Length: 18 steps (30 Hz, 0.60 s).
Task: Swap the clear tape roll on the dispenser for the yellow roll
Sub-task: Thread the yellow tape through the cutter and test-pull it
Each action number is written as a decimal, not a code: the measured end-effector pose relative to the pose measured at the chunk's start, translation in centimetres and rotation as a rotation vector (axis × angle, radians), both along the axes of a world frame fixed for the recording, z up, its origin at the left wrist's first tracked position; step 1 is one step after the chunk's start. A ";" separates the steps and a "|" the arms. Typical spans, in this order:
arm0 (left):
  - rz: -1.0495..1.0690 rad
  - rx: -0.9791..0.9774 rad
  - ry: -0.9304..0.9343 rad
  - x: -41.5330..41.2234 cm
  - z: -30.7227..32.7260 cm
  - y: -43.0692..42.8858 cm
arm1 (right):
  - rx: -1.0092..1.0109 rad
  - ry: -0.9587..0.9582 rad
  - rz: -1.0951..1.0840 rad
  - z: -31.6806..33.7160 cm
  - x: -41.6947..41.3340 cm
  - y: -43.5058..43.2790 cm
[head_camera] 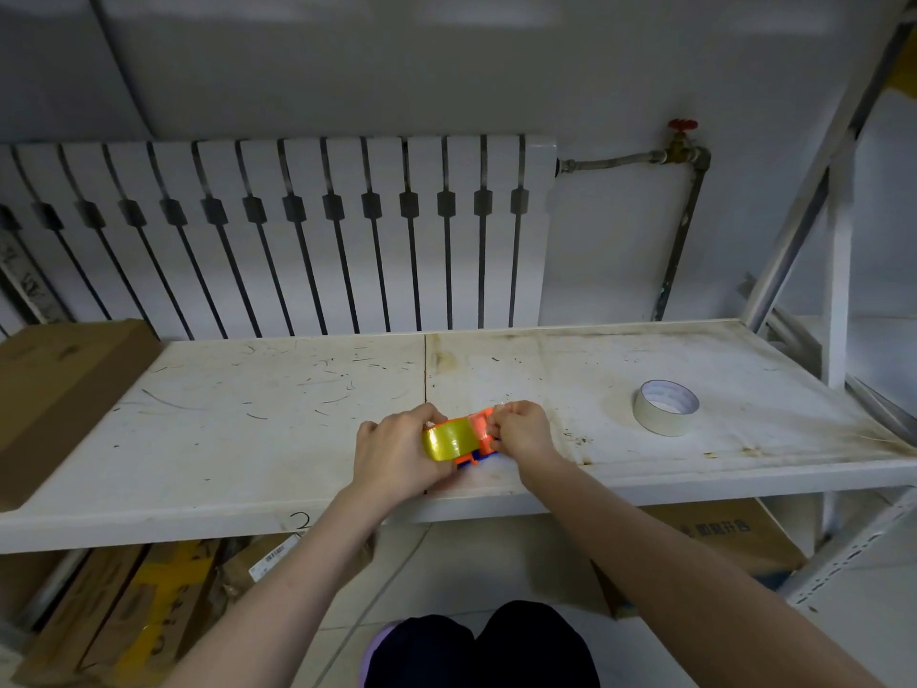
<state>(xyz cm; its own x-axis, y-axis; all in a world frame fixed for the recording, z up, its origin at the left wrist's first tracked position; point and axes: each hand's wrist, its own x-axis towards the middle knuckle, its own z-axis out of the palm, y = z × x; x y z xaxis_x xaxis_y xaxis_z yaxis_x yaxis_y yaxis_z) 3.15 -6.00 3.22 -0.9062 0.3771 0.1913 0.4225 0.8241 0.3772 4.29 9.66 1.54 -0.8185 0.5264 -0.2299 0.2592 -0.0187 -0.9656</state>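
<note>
An orange and blue tape dispenser lies on the white shelf near its front edge, with the yellow tape roll sitting in it. My left hand wraps around the roll and the dispenser from the left. My right hand pinches the orange front end of the dispenser with its fingertips. Whether it holds a tape end I cannot tell. The clear tape roll lies flat on the shelf well to the right, apart from both hands.
A long cardboard box lies on the shelf's left end. A white radiator and a pipe with a red valve stand behind the shelf. Metal rack posts rise at the right. More boxes sit below.
</note>
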 end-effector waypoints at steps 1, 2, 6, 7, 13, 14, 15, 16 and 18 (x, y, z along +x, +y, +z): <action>0.001 0.016 0.005 -0.1 -0.1 -0.2 | 0.000 0.004 0.005 0.0 -0.1 0.0; 0.003 0.022 0.011 -0.2 -0.2 -0.3 | -0.009 0.021 0.017 0.0 -0.3 -0.1; 0.019 -0.052 0.043 -0.3 -0.4 -0.2 | 0.017 0.125 0.124 0.8 0.0 -0.2; 0.027 -0.046 0.049 -0.2 -0.4 -0.1 | 0.083 0.152 0.127 0.8 0.2 -0.1; 0.024 -0.006 0.001 0.1 -0.1 0.3 | 0.463 0.316 0.084 1.7 2.0 -0.5; 0.027 -0.007 -0.005 0.0 0.1 0.3 | 0.527 0.390 0.104 2.3 2.3 -0.7; 0.029 -0.005 -0.013 -0.1 0.3 0.4 | 0.612 0.470 0.155 3.0 2.6 -0.9; 0.029 0.001 -0.024 -0.2 0.4 0.5 | 0.715 0.545 0.229 3.6 2.8 -1.1; 0.034 0.025 -0.054 -0.3 0.7 0.7 | 0.859 0.662 0.348 4.4 3.3 -1.6</action>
<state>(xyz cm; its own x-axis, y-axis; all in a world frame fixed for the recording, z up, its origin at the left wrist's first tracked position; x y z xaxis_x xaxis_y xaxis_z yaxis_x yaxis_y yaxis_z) 2.87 -5.33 3.94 -0.9277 0.3415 0.1508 0.3729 0.8276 0.4195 7.60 8.09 5.97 -0.7773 0.0216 0.6288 -0.4445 0.6885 -0.5730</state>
